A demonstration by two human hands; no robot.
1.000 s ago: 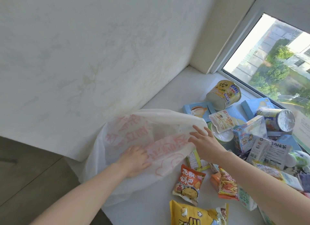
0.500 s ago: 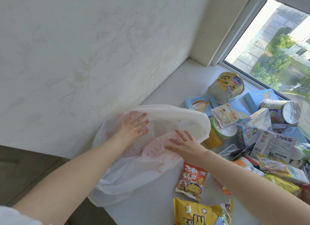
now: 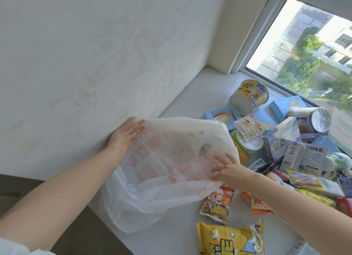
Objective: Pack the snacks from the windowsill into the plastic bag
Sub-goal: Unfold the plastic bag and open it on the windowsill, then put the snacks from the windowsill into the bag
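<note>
Your left hand (image 3: 123,134) lies flat, fingers straight, on the far edge of the plastic bag (image 3: 163,159), close against the wall (image 3: 95,55); your right hand (image 3: 226,169) rests with fingers spread on the near side, by the handle cut-out; the hands are well apart, and neither visibly grips the film. The bag lies slack at the left end of the windowsill (image 3: 182,106), part of it drooping over the sill's edge; the snacks all lie outside it, heaped to the right, with the orange packet (image 3: 217,203) just beside the bag's near edge and the yellow tub (image 3: 249,96) on its side farther back. The step in hand, I judge, is opening the mouth; pressing flat only holds the two layers together, so rub them apart near the handles; pinch one layer in each hand and spread them; draw the bag fully onto the sill, lest a loaded bag slide off; begin with the flat packets nearest you.
</note>
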